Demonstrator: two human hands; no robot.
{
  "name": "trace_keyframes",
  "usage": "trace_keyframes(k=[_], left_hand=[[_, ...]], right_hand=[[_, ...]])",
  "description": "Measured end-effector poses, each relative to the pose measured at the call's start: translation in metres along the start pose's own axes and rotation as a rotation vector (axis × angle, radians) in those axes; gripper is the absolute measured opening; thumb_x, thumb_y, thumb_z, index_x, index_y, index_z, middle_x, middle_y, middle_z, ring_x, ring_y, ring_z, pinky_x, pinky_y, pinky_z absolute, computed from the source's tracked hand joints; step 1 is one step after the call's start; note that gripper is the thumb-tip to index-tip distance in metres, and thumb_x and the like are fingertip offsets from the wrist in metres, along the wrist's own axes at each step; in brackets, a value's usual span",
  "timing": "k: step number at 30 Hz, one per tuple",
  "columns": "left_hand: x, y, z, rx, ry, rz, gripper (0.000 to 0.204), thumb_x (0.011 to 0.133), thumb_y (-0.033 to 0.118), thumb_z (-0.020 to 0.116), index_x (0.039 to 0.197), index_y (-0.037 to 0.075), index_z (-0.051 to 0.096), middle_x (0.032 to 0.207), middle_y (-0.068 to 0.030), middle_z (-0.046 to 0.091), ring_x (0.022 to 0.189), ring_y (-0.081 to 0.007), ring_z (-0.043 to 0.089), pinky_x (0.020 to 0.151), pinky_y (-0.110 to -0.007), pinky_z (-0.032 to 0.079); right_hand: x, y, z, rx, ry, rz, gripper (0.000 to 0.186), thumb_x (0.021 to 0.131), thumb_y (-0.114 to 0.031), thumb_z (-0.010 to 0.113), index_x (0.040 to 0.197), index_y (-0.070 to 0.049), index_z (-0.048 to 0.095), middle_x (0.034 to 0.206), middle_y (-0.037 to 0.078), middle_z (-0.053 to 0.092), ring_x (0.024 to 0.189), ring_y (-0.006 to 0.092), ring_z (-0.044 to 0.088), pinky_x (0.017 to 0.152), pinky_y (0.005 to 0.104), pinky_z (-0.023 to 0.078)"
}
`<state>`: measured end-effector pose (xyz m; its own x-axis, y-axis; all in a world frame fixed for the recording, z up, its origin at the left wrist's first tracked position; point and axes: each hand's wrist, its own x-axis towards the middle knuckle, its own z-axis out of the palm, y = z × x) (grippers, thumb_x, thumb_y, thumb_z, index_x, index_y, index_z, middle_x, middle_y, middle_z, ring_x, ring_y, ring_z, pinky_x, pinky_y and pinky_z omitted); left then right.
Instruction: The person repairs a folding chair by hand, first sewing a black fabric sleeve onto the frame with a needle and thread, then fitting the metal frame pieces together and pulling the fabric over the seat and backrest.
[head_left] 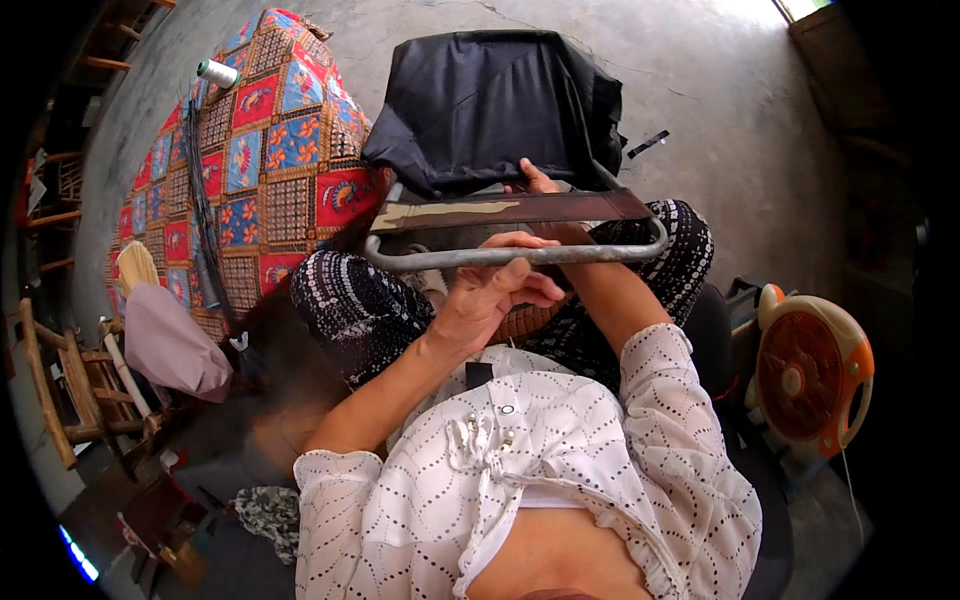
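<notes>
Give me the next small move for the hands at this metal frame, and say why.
Perhaps have the right hand pinch the near edge of the black cloth and ease it toward the brown strap: that hand shows right by the edge, bare metal frame shows between cloth and strap, and the left hand is at the near bar.

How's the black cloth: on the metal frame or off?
On: the black cloth covers the far end of the metal frame; its near bar is bare.
</notes>
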<state>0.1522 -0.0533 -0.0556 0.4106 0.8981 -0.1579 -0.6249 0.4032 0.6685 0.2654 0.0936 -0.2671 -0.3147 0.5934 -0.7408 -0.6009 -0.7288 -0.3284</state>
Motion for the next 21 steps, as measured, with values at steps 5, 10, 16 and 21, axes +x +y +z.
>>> trace_keyframes(k=[5,10,16,21], left_hand=[[-0.013,-0.001,-0.009,0.01,0.091,0.092,0.027,0.094,0.018,0.049,0.119,0.008,0.05,0.122,-0.0158,0.053,0.087,-0.0245,0.063,0.08,-0.037,0.052],[-0.011,-0.015,-0.003,-0.017,0.083,0.103,0.026,0.094,0.018,0.05,0.118,0.008,0.051,0.123,-0.0154,0.053,0.086,-0.0248,0.063,0.081,-0.039,0.05],[-0.01,-0.011,-0.011,0.073,0.079,0.1,0.027,0.094,0.02,0.051,0.118,0.008,0.05,0.124,-0.0136,0.052,0.086,-0.025,0.063,0.08,-0.039,0.05],[-0.004,-0.019,-0.022,0.188,0.052,0.175,0.03,0.094,0.022,0.051,0.119,0.008,0.05,0.121,-0.0116,0.054,0.087,-0.0242,0.063,0.078,-0.037,0.05]], right_hand=[[0.026,0.023,-0.005,-0.015,0.057,-0.199,0.029,0.086,-0.031,0.064,0.079,-0.002,0.061,0.071,0.012,0.064,0.06,0.0197,0.062,0.05,0.0312,0.049],[-0.004,0.008,0.011,-0.187,0.091,-0.144,0.032,0.087,-0.03,0.062,0.089,0.002,0.064,0.075,0.014,0.066,0.065,0.0184,0.065,0.052,0.0313,0.05],[-0.003,0.01,0.007,-0.358,0.018,-0.205,0.041,0.087,-0.036,0.06,0.097,0.004,0.064,0.077,0.013,0.067,0.064,0.0153,0.062,0.054,0.0277,0.048],[0.019,0.038,-0.036,-0.475,-0.331,-0.63,0.036,0.089,-0.037,0.058,0.093,-0.002,0.063,0.07,0.006,0.062,0.062,0.0124,0.057,0.056,0.0249,0.046]])
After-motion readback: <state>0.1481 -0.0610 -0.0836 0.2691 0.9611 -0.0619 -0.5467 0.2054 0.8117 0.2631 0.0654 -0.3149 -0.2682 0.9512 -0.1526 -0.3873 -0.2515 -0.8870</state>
